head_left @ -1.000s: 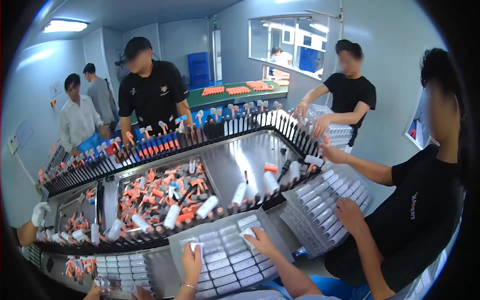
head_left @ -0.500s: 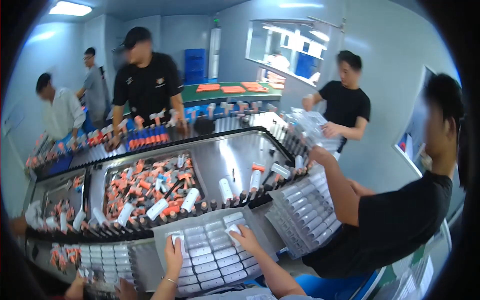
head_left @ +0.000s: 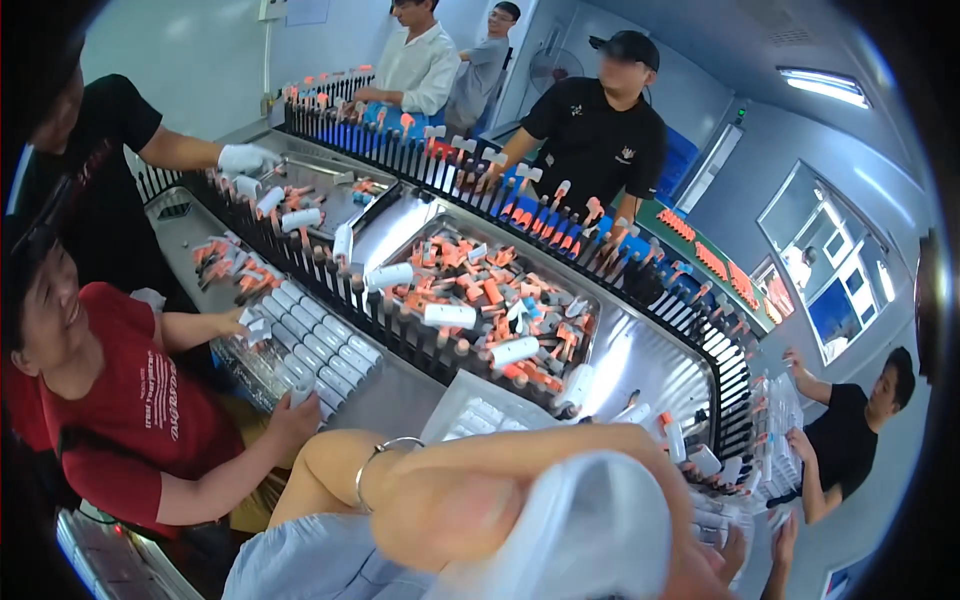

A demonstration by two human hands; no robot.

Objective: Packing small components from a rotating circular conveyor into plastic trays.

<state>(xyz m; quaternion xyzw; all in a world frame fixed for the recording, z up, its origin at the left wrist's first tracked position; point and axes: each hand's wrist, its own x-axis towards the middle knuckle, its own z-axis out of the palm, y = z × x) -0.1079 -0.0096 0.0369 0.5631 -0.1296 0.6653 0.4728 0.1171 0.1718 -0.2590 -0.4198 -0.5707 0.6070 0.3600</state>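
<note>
Close to the camera, my left hand [head_left: 450,510] fills the lower middle, a metal bangle at its wrist. Its thumb and fingers are closed around a smooth, whitish, partly see-through piece [head_left: 600,530], blurred, so its kind is unclear. I cannot make out my right hand. Just beyond my hand lies a clear plastic tray [head_left: 452,400] with white cylindrical shells [head_left: 485,418], largely covered by my hand and arm. White shells such as this one [head_left: 515,351] stand on pegs along the near edge of the workbench.
A metal bin [head_left: 405,245] holds orange, grey and black parts [head_left: 490,290]. Black pegs [head_left: 480,205] ring the bench. At left, a person in a red shirt [head_left: 130,400] handles white shells [head_left: 320,345]. Co-workers stand across; another's hands [head_left: 735,550] show at lower right.
My view has swung left and tilted. My left hand has risen from the shell tray to close before the camera, with a whitish piece in it. My right hand has dropped out of sight.
</note>
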